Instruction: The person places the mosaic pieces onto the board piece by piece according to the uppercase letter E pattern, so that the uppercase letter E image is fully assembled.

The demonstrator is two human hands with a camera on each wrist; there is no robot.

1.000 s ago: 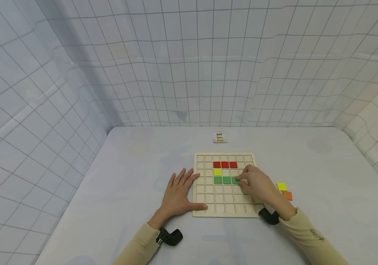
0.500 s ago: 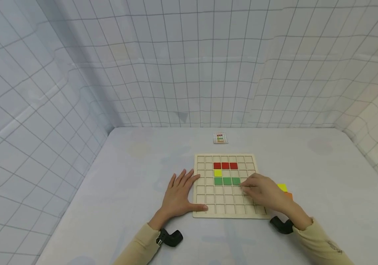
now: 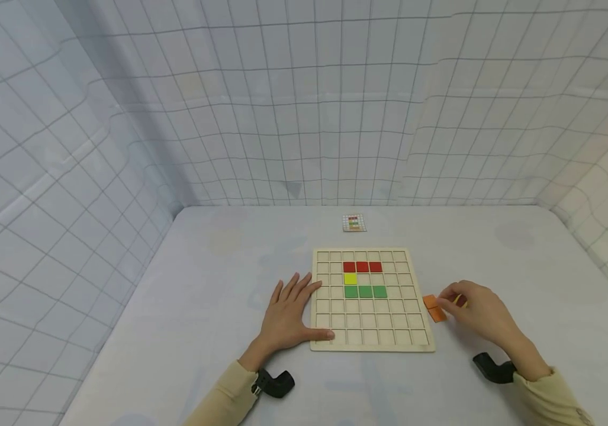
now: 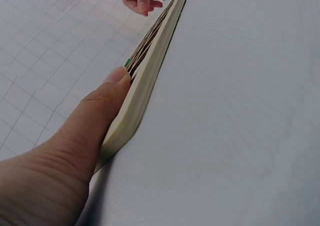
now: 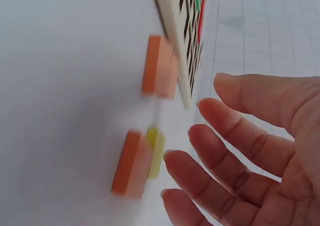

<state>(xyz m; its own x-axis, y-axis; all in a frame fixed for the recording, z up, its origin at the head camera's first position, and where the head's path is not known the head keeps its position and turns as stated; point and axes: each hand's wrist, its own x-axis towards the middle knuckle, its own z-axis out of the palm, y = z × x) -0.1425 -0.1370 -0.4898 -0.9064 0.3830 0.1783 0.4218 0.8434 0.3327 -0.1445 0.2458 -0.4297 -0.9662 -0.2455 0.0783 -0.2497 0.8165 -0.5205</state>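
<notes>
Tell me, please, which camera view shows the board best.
The head view shows the board almost whole from above, only the left hand covering part of one side. The left wrist view shows it steeply slanted, nearly edge-on; the right wrist view, only one slanted part near the top.

We read this as a lab-type setup: gridded sheets (image 3: 304, 118) on three sides, white table (image 3: 218, 260), wrist cameras (image 3: 279, 384).
</notes>
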